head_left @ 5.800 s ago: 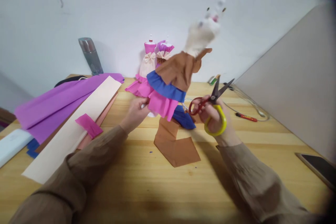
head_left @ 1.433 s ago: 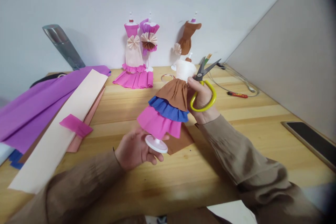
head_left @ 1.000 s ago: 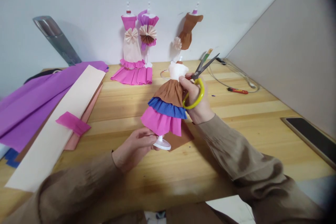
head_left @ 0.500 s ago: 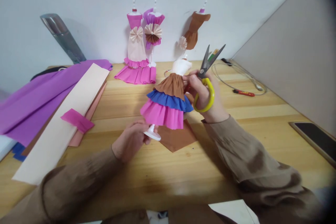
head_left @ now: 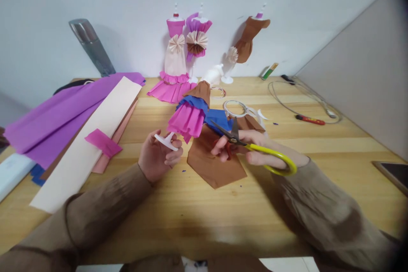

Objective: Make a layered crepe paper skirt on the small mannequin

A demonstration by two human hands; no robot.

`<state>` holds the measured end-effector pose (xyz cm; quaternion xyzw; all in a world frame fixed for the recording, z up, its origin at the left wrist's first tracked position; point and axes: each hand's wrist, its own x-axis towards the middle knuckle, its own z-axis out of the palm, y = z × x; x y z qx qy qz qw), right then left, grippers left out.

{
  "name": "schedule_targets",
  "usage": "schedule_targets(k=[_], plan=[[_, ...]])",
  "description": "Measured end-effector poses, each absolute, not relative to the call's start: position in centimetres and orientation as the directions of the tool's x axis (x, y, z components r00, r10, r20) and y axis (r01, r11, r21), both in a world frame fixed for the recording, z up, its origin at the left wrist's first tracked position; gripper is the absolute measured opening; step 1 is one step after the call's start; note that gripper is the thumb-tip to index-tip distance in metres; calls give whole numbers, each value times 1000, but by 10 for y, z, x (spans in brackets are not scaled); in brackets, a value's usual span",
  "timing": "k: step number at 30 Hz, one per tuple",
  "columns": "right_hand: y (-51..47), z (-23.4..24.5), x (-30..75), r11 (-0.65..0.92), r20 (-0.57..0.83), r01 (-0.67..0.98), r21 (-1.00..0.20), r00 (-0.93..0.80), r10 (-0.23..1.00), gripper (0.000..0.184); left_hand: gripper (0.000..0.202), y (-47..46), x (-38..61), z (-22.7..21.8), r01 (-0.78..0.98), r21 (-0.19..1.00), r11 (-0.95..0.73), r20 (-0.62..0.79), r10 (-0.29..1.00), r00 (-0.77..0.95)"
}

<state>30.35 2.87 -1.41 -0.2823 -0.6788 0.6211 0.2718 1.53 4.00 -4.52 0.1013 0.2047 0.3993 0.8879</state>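
Note:
My left hand (head_left: 161, 157) is closed around the white stand of a miniature dress form (head_left: 212, 74), which leans up and to the right. The form's white bodice is bare above a tiered paper skirt (head_left: 189, 114) of brown, blue and pink ruffles. In my right hand (head_left: 255, 144) are scissors (head_left: 234, 138) with a yellow handle loop, their blades spread and pointing up and left. A bit of red shows among those fingers. Brown paper (head_left: 216, 161) lies on the table under the scissors, with a blue paper piece (head_left: 219, 119) behind it.
Dressed miniature forms (head_left: 175, 55) stand along the wall. Purple crepe paper (head_left: 76, 110), a cream strip (head_left: 92, 140) and a pink scrap (head_left: 103, 142) lie left. A tape roll (head_left: 235, 109), a cable (head_left: 299, 84) and a phone (head_left: 390, 176) are farther right.
My right hand with the scissors has moved down, away from the dress form's waist. The form now tilts more, with its base turned toward the left.

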Motion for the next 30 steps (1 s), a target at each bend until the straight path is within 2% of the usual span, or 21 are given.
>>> schedule_targets(k=[5,16,18,24,30], plan=[[24,-10,289,-65,-66,32,-997,-777,626,56,34,37,15,-41,-685,309,660,-325,750,576],[23,-29,262,-109,-73,3,-994,-759,647,65,20,28,19,-39,-653,268,709,-312,705,637],[23,-27,260,-63,-43,2,-998,-749,662,65,17,26,20,-38,-636,248,731,-298,682,668],[20,-15,257,220,108,58,-974,-733,672,56,10,22,25,-36,-621,216,753,-267,658,704],[17,-8,256,316,191,54,-947,-696,693,59,12,21,28,-37,-609,212,765,-280,644,712]])
